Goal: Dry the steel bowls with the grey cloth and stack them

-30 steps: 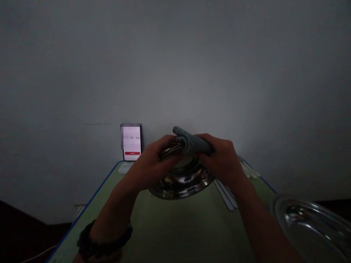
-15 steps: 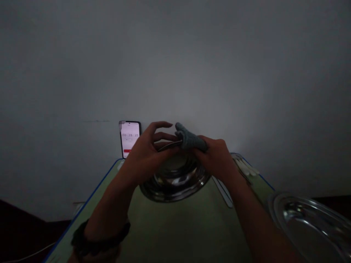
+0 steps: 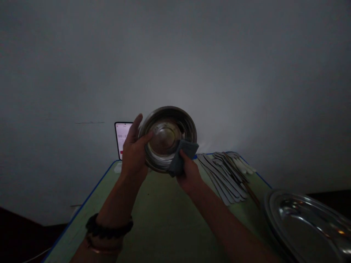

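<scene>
A steel bowl (image 3: 164, 135) is held up above the table, tilted so its inside faces me. My left hand (image 3: 134, 153) grips its left rim, thumb on the inside. My right hand (image 3: 189, 175) pinches a grey cloth (image 3: 181, 157) against the bowl's lower right rim. A dark bead bracelet (image 3: 108, 229) sits on my left wrist.
The pale green table (image 3: 164, 223) has a blue edge. A row of several pieces of cutlery (image 3: 225, 171) lies at the back right. A large steel tray (image 3: 307, 226) is at the near right. A lit phone (image 3: 122, 137) leans against the wall behind the bowl.
The bowl has been lifted off the table and tipped up to face me. The cloth moved from its top rim to its lower right rim, uncovering the cutlery.
</scene>
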A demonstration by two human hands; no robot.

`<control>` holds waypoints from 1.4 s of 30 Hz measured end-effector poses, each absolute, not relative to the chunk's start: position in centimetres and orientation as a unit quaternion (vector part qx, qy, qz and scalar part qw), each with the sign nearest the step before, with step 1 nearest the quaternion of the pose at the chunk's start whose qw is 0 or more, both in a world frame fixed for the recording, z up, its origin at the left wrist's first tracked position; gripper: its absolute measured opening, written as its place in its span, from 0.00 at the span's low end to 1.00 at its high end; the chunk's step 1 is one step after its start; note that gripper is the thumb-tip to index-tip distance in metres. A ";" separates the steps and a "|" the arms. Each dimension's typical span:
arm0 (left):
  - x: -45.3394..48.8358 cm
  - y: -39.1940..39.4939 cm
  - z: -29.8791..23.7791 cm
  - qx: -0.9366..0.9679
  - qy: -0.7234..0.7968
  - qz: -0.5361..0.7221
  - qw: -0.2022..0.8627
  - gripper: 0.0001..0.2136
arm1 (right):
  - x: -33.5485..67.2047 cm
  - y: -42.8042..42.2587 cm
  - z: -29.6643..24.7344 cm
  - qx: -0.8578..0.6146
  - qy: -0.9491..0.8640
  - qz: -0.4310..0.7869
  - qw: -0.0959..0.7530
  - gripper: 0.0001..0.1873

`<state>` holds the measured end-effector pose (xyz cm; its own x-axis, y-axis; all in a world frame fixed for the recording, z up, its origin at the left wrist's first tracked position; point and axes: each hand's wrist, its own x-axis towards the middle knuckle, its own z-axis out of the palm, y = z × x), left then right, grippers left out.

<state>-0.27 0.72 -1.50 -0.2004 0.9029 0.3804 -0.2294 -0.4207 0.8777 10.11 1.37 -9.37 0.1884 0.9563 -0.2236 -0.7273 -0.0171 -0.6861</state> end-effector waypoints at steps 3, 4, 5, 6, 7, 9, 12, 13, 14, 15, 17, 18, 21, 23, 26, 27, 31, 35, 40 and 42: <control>-1.1 0.6 -1.0 0.576 0.362 0.591 0.433 0.29 | 11.2 2.0 -10.0 -0.406 -0.234 0.576 0.669 0.08; -1.5 0.5 -0.8 0.606 0.363 0.564 0.428 0.27 | 11.9 2.3 -10.1 -0.417 -0.254 0.559 0.670 0.09; -1.9 0.5 -0.6 0.628 0.366 0.543 0.421 0.26 | 12.8 2.5 -10.1 -0.426 -0.267 0.543 0.673 0.10; -2.4 0.5 -0.5 0.646 0.371 0.524 0.412 0.26 | 13.9 2.7 -9.9 -0.433 -0.281 0.525 0.676 0.11; -2.7 0.4 -0.5 0.663 0.378 0.505 0.402 0.25 | 14.9 2.8 -9.7 -0.440 -0.300 0.505 0.679 0.12; -3.3 0.4 -0.5 0.705 0.392 0.453 0.380 0.24 | 17.0 2.8 -9.0 -0.452 -0.347 0.459 0.682 0.13; -3.5 0.4 -0.8 0.749 0.415 0.382 0.348 0.23 | 19.2 2.3 -7.5 -0.492 -0.472 0.315 0.660 0.11; -3.5 0.5 -0.8 0.755 0.425 0.366 0.339 0.21 | 19.6 1.9 -7.0 -0.512 -0.522 0.251 0.634 0.10; -3.5 0.5 -0.9 0.761 0.436 0.352 0.328 0.19 | 19.9 1.6 -6.4 -0.528 -0.565 0.190 0.605 0.10; -3.4 0.5 -0.9 0.766 0.450 0.337 0.312 0.17 | 20.0 1.2 -5.9 -0.543 -0.594 0.137 0.577 0.10; -3.4 0.6 -0.7 0.783 0.473 0.309 0.259 0.14 | 19.7 0.3 -4.9 -0.565 -0.618 0.062 0.543 0.11; -3.4 0.5 -0.6 0.794 0.478 0.298 0.228 0.13 | 19.4 -0.2 -4.4 -0.568 -0.629 0.027 0.531 0.12; -3.4 0.0 0.0 0.830 0.459 0.267 0.170 0.11 | 18.6 -1.3 -3.3 -0.532 -0.686 -0.055 0.493 0.15; -3.3 -0.5 0.2 0.852 0.438 0.237 0.160 0.11 | 18.2 -1.7 -3.1 -0.500 -0.725 -0.069 0.468 0.15; -3.0 -1.1 0.5 0.867 0.419 0.217 0.156 0.12 | 18.3 -1.3 -3.7 -0.504 -0.728 -0.042 0.464 0.10; -2.9 -1.2 0.6 0.866 0.417 0.228 0.153 0.12 | 18.5 -1.0 -4.1 -0.514 -0.711 -0.034 0.479 0.10; -2.8 -1.8 1.2 0.818 0.442 0.352 0.108 0.10 | 18.1 0.4 -6.3 -0.556 -0.579 0.002 0.597 0.16; -2.8 -2.1 1.6 0.737 0.442 0.506 0.064 0.12 | 15.8 1.1 -7.6 -0.566 -0.476 0.178 0.649 0.29; -3.5 -0.9 0.9 0.753 0.462 0.435 0.172 0.16 | 15.8 2.0 -8.0 -0.528 -0.462 0.277 0.657 0.20; -3.8 -0.3 0.5 0.767 0.502 0.358 0.177 0.19 | 17.1 2.1 -7.8 -0.534 -0.488 0.231 0.651 0.17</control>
